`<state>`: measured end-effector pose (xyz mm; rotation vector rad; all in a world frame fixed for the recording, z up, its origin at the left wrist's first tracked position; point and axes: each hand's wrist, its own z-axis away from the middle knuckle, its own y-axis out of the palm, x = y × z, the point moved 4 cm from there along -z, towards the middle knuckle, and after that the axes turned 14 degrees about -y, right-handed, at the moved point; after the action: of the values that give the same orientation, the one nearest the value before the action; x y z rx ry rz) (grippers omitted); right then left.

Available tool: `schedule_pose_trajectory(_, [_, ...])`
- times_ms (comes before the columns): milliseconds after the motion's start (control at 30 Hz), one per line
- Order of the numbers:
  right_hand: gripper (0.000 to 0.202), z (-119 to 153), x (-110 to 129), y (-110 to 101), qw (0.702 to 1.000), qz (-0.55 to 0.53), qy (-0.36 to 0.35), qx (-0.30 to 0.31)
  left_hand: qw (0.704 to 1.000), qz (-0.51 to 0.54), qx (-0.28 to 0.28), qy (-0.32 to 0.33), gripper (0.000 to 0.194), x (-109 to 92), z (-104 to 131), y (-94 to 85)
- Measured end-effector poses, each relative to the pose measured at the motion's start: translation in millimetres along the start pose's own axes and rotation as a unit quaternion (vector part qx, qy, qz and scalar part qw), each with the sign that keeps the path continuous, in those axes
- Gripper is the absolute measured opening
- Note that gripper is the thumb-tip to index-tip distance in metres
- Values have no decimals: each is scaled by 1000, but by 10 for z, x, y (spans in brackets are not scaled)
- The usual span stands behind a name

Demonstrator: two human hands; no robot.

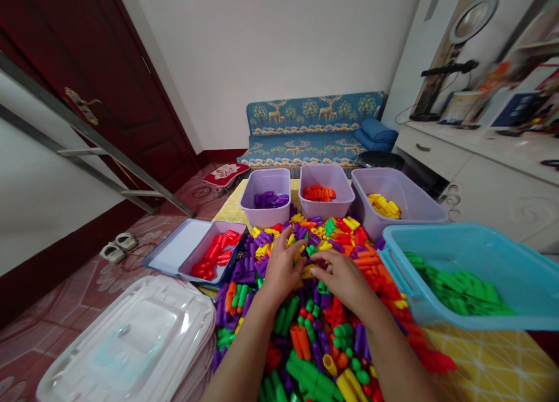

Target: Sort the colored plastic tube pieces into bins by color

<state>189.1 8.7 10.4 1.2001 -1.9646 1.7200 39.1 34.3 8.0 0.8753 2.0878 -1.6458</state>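
Both bare forearms reach forward from the bottom edge, the left forearm and the right forearm slanting inward toward each other. The left hand is loosely spread, fingers forward and thumb toward the right hand, which bends inward with curled fingers pointing left; the two hands are near each other but apart.

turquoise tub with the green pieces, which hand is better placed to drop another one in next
Likely the right hand: it is nearer the turquoise tub, while the left hand is farther across the pile, with the right hand between.
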Motion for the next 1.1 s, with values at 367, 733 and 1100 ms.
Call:
schedule_pose_trajectory(367, [26,-6,-72,-10,1000,2,11,-11,997,-63,51,-3,41,-102,-245,100])
schedule_pose_trajectory(733, [28,6,-88,-19,1000,7,21,4,966,139,215,-35,25,-48,-460,-460])
schedule_pose_trajectory(1100, [27,8,-74,-135,999,33,29,-8,994,106,34,5,32,-111,-194,-392])
